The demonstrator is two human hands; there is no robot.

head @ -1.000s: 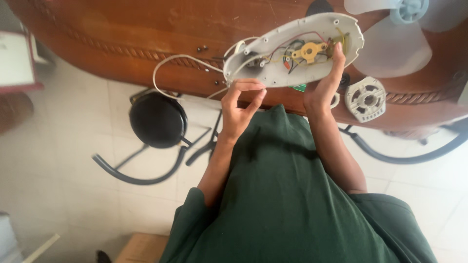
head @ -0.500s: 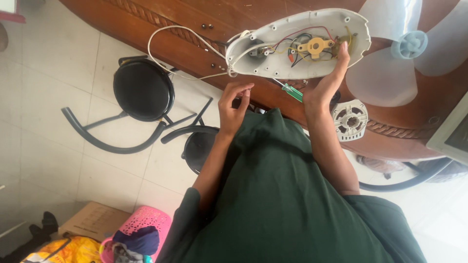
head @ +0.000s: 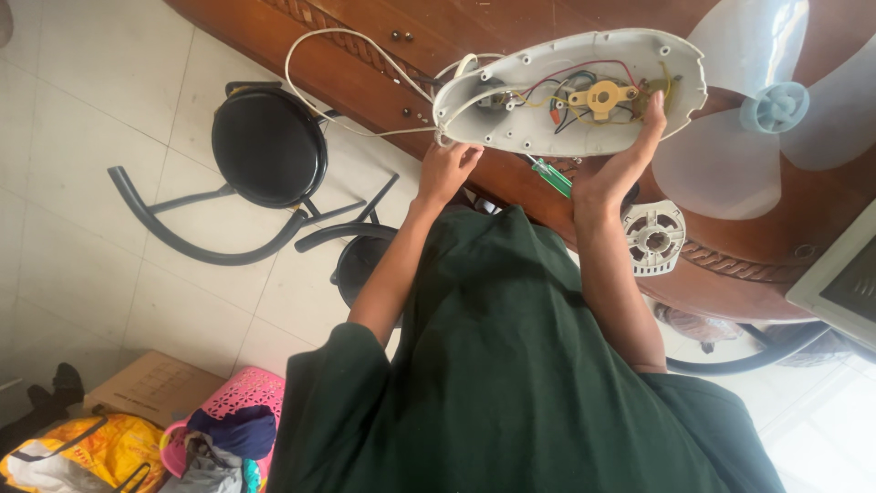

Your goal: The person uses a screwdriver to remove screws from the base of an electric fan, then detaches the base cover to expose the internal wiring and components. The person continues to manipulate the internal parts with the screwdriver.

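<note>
I see both hands raised in front of the green-clad body, holding a white fan base (head: 566, 91) open side up, over the edge of the wooden worktop (head: 538, 27). The right hand (head: 620, 160) cups the base's right end from below, its fingers (head: 652, 110) curled up over the rim next to the yellow switch part (head: 604, 96); that grip is closed around the shell. The left hand (head: 445, 169) sits under the left end, fingers bent against the lower rim; I cannot tell how tightly they close.

Between the hands, just below the base, a green screwdriver (head: 551, 175) lies on the worktop. Right of the right wrist, a round white motor part (head: 653, 237). Left of the left hand, a white cord (head: 315, 55) loops off the base. Beyond the right hand, a pale fan blade (head: 757, 110). Down on the floor, left of the left arm, a black stool (head: 269, 146).
</note>
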